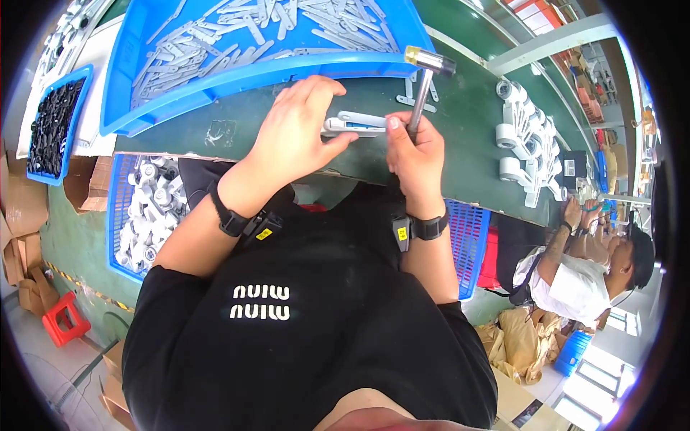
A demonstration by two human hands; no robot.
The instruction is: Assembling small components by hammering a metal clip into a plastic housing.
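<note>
My right hand (417, 154) is closed round the metal handle of a small mallet (422, 97), whose head is yellow at one end and black at the other. Its thumb also presses near the end of a grey plastic strip (359, 118). That strip lies tilted over a long white plastic housing (366, 132) with a bit of blue showing inside. My left hand (298, 126) is at the housing's left end, fingers spread and arched, thumb beside or touching it; exact contact is unclear. Both lie on the green bench (251, 133).
A blue bin (237, 79) of grey strips stands just beyond my hands. White round-headed parts (528, 136) are piled on the right. A blue tray (83, 93) of black pieces and a blue crate (115, 223) of white parts are left. A co-worker (575, 276) is at right.
</note>
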